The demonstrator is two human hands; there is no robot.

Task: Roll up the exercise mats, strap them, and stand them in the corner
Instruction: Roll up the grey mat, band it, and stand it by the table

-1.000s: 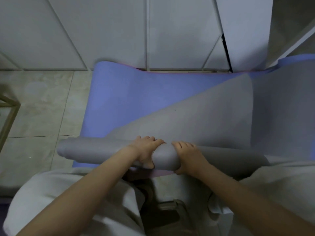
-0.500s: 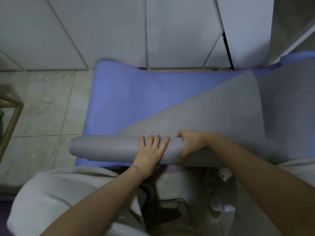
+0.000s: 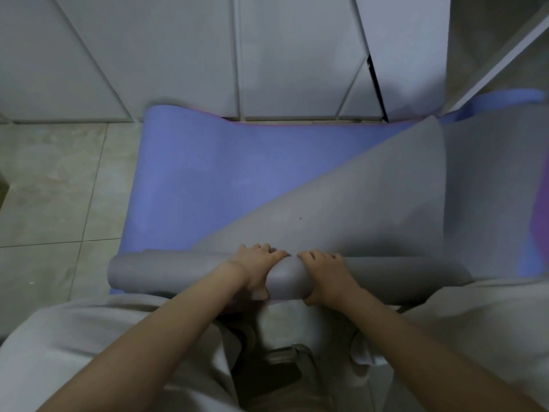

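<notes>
A grey exercise mat [image 3: 341,209] lies askew over a blue mat [image 3: 214,179] on the floor. Its near end is wound into a roll [image 3: 166,270] that runs left to right just in front of my knees. My left hand [image 3: 255,266] and my right hand [image 3: 323,272] grip the middle of the roll side by side. The fingers of both curl over the roll's far side and the thumbs sit on its near side. The unrolled grey part stretches away to the upper right.
White cabinet doors [image 3: 184,55] stand along the far edge of the blue mat. Pale floor tiles [image 3: 53,197] lie to the left. A second grey sheet [image 3: 490,188] and a purple strip [image 3: 542,209] lie at the right. My knees in light trousers fill the near edge.
Half a second ago my left hand lay flat on the roll and my right hand was further forward. Both hands have come back and closed round the roll's middle; the roll is slightly thicker.
</notes>
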